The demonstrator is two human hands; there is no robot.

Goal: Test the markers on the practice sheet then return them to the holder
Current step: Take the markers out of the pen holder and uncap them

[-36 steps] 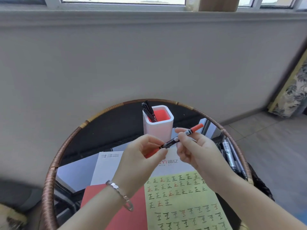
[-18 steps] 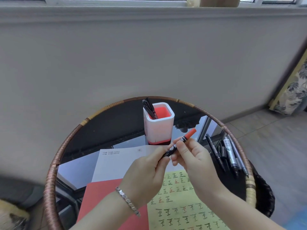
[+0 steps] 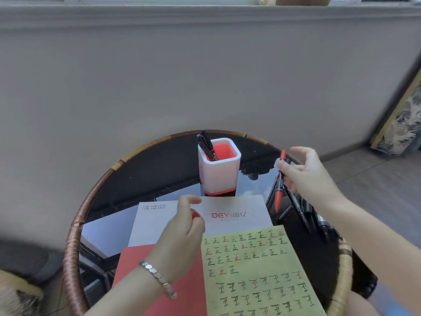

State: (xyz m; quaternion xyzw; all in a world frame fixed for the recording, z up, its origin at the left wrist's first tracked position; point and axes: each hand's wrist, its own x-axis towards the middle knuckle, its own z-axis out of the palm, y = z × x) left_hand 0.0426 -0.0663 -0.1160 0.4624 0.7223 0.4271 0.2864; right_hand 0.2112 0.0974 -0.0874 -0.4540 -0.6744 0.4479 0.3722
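My right hand (image 3: pixel 312 179) grips a red-and-black marker (image 3: pixel 279 185) nearly upright over the table's right side, with its tapered red end pointing down. My left hand (image 3: pixel 182 233) hovers over the white paper, pinching a small red cap (image 3: pixel 195 215) between its fingers. The white holder (image 3: pixel 219 172) with a red inside stands at the back centre and holds two or three black pens (image 3: pixel 207 145). The yellow-green practice sheet (image 3: pixel 259 277), covered with written characters, lies at the front right.
Several loose black and grey markers (image 3: pixel 307 217) lie on the dark glass under my right hand. A white printed sheet (image 3: pixel 239 215) and a red folder (image 3: pixel 136 258) lie under the practice sheet. The round table has a woven rim (image 3: pixel 73 236). A grey wall rises right behind it.
My hands were together on the marker; now they have parted. The right hand carried the marker right and tipped it upright, while the left hand stayed with the red cap.
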